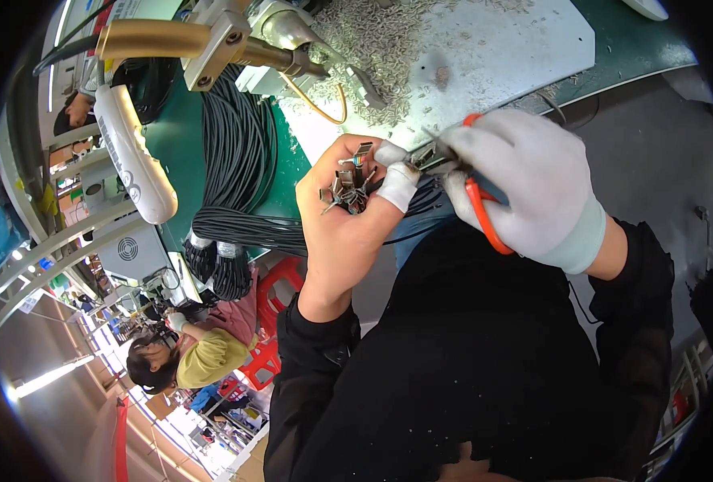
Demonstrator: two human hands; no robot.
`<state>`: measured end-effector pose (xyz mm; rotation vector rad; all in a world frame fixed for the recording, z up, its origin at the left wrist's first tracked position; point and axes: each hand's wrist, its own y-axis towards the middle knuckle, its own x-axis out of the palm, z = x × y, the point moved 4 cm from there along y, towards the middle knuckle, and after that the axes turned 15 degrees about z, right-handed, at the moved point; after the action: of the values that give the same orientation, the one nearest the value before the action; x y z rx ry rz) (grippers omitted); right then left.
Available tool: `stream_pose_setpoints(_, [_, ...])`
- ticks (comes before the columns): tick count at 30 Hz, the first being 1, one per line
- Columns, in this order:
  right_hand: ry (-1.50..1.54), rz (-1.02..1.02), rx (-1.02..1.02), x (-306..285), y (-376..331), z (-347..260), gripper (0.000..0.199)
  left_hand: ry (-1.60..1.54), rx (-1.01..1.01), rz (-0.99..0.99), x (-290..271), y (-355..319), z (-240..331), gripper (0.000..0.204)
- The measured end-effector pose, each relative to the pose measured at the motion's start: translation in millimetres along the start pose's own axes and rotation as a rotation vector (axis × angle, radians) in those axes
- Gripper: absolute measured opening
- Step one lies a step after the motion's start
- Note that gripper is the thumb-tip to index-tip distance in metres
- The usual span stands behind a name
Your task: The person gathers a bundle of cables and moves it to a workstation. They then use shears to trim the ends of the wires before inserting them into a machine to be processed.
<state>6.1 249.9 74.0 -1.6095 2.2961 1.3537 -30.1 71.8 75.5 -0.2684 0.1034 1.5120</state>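
Note:
My left hand [336, 249], bare but for white covers on the thumb and a fingertip, is closed on several cable connectors [348, 191] with silvery metal shells. Coloured wires show at one of them. Black cables trail from below this hand. In my right hand [537, 181], which wears a white glove, is a pair of orange-handled pliers or cutters [485, 215]. The tool's jaws meet a connector [423, 155] pinched at my left thumb tip. Fingers and glove partly hide the jaws, so I cannot tell whether they bite on it.
A white board [517, 48] on the green table [614, 40] carries a heap of small metal scraps [372, 48]. Above its left side juts a machine head with a brass-coloured cylinder [155, 38]. Coiled black cables [232, 145] lie left, near a lamp [135, 157]. A co-worker [212, 357] sits by red stools [280, 285].

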Motion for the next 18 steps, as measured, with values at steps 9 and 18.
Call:
stream_pose_setpoints(9, [-0.271,-0.183,-0.306,10.0,2.6,4.6,0.033,-0.114,-0.159,-0.065,0.4,3.7,-1.2,0.015])
stream_pose_setpoints(18, [-0.213,-0.207,-0.425,8.4,4.4,13.0,0.015,-0.03,-0.101,-0.071,1.4,5.2,2.5,0.015])
